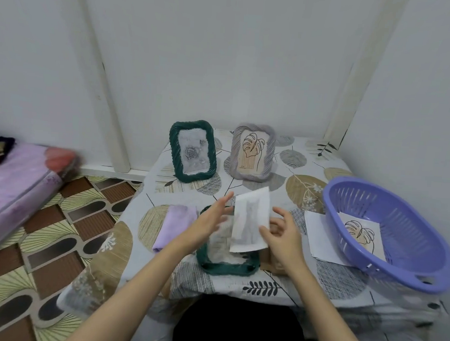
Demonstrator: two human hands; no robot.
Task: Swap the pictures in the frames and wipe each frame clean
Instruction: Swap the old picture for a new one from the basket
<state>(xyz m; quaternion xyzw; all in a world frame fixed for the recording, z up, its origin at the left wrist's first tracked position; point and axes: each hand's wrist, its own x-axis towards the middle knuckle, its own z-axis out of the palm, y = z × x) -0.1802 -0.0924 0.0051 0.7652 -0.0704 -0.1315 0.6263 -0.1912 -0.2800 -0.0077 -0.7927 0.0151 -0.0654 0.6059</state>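
Our left hand (212, 217) hovers open-fingered at nine o'clock of the picture (251, 222), apparently not touching it. The picture is tilted over the face-down green frame (225, 263); our right hand (280, 236) pinches its lower edge. We should square corners before sliding it in.

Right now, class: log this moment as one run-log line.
right hand: pinches picture | left hand: open beside it | green frame: flat below | cloth: unused
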